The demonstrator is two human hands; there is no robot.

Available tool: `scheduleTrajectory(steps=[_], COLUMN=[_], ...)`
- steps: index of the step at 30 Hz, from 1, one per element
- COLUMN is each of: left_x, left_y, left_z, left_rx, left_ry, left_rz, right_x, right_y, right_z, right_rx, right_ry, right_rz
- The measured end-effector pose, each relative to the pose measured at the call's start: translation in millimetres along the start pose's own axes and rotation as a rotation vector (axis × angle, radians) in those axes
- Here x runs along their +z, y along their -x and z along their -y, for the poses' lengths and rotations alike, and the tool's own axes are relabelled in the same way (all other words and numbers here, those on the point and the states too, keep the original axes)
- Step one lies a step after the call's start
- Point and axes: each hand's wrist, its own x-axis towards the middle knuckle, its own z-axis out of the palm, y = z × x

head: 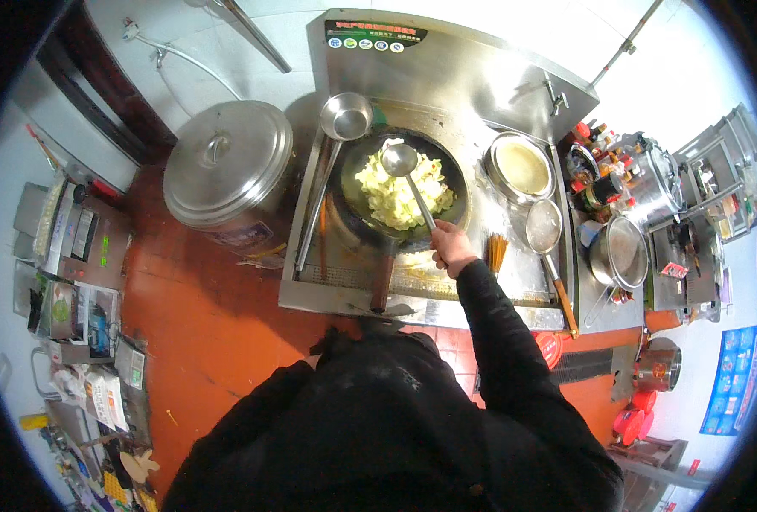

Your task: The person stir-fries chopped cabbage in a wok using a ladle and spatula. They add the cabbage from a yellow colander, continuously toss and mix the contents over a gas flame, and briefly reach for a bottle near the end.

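My right hand grips the handle of a metal ladle. The ladle's bowl rests over a heap of chopped pale-green cabbage in a dark wok. The wok sits on a stainless-steel stove, and its wooden handle points toward me. Just right of my hand stands a bamboo wok brush. My left hand is out of view, hidden by dark clothing.
Left of the wok lies a long-handled metal dipper. On the right are a pot of yellowish liquid, a mesh strainer and a metal bowl. A lidded steel drum stands left; bottles crowd the far right.
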Motion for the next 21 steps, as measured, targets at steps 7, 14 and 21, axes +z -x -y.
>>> scheduleTrajectory(steps=[7,14,21], left_x=[-8,-14,-32], left_y=[-41,-9,7], left_z=[131,175,194], left_rx=[-0.150,-0.301,-0.420], left_ry=[-0.142,0.146,0.425], left_rz=[-0.290,-0.554,-0.338], right_x=[-7,-72,-73], right_y=[18,80,73], right_z=[-3,-41,-26], right_rx=[-0.075,-0.214,0.003], right_ry=[0.158,0.762,0.196], right_rz=[0.096,0.081,-0.036])
